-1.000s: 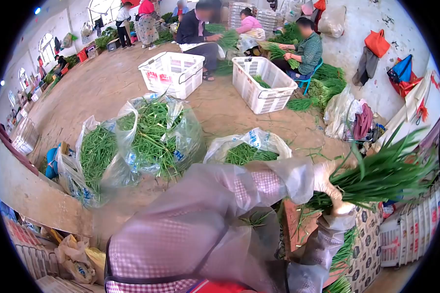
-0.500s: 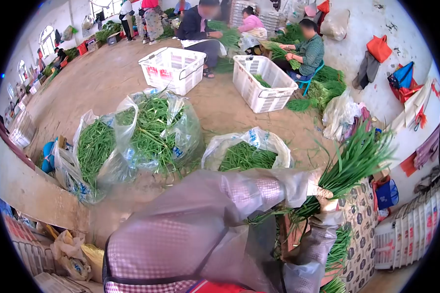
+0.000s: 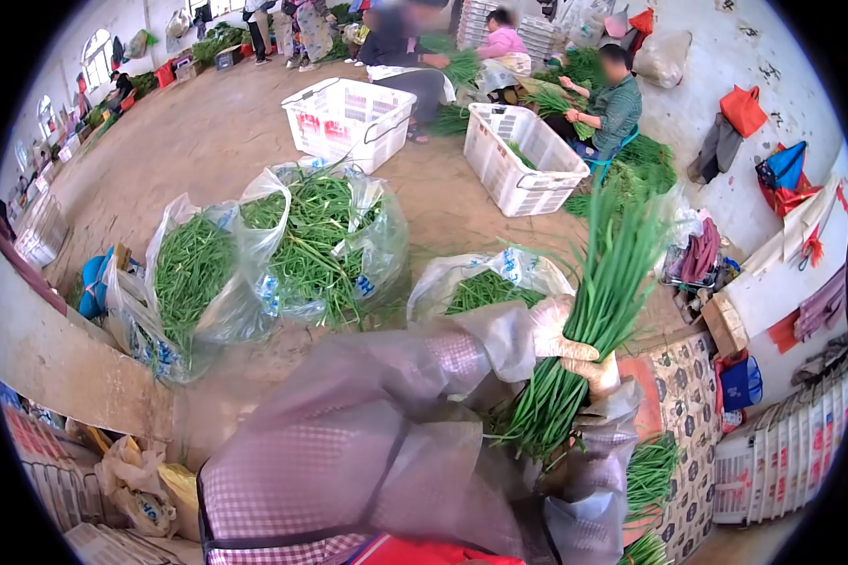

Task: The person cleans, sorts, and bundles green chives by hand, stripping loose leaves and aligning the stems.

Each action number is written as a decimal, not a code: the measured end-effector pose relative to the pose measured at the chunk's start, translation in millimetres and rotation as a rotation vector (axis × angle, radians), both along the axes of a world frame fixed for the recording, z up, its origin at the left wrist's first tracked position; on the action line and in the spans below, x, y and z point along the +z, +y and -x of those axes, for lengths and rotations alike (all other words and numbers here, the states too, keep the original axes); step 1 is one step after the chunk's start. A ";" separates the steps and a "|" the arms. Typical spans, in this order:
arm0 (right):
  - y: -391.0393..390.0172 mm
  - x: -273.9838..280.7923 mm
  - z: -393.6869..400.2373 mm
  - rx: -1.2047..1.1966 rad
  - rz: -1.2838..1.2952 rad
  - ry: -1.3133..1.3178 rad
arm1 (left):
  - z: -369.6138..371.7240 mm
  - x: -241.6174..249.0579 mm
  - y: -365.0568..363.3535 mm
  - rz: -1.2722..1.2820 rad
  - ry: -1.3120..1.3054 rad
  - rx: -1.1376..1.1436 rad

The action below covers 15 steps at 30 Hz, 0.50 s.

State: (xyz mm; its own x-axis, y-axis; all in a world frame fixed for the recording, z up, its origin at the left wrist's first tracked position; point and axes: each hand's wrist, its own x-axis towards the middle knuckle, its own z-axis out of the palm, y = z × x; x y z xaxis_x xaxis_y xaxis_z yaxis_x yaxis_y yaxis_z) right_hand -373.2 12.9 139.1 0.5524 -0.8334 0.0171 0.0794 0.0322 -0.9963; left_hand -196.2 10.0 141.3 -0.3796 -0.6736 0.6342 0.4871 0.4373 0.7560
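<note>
A thick bunch of long green stems (image 3: 612, 273) stands nearly upright, its leafy tops pointing up and its lower ends spreading down to the left. My left hand (image 3: 556, 330), in a pale glove, is closed round the left side of the bunch. Just below and to the right, my right hand (image 3: 601, 373), gloved too, grips the same bunch; stems hide part of its fingers. Under my right sleeve, more green stems (image 3: 652, 476) lie beside a patterned surface (image 3: 693, 405). An open plastic bag of greens (image 3: 485, 290) is behind my left sleeve.
Large clear bags of greens (image 3: 316, 235) stand on the floor at the left. Two white crates (image 3: 349, 122) (image 3: 528, 160) are farther back. A seated person (image 3: 617, 108) handles greens near the wall, with other people beyond. Stacked white crates (image 3: 773, 461) are at the right.
The bunch has moved left and turned from a rightward slant to nearly upright. Both hands have shifted left with it, and my left hand now shows more clearly. The whole view has shifted slightly.
</note>
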 end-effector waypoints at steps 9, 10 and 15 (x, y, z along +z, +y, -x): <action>-8.3 -17.7 -55.4 0.256 -0.163 0.141 | -78.2 26.4 35.2 -0.234 -0.154 -0.155; -8.0 -21.0 -62.6 0.224 -0.139 0.104 | -83.5 29.6 41.2 -0.272 -0.139 -0.185; -7.2 -35.4 -86.5 0.153 0.217 -0.026 | -92.7 41.7 53.4 -0.502 -0.005 -0.249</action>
State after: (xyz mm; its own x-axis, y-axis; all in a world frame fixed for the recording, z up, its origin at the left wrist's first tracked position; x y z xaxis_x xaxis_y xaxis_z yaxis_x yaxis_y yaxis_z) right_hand -286.7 5.7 103.7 0.6690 -0.7153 0.2018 0.1156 -0.1681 -0.9790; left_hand -103.5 63.4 183.0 -0.5679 -0.7822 0.2561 0.5251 -0.1047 0.8446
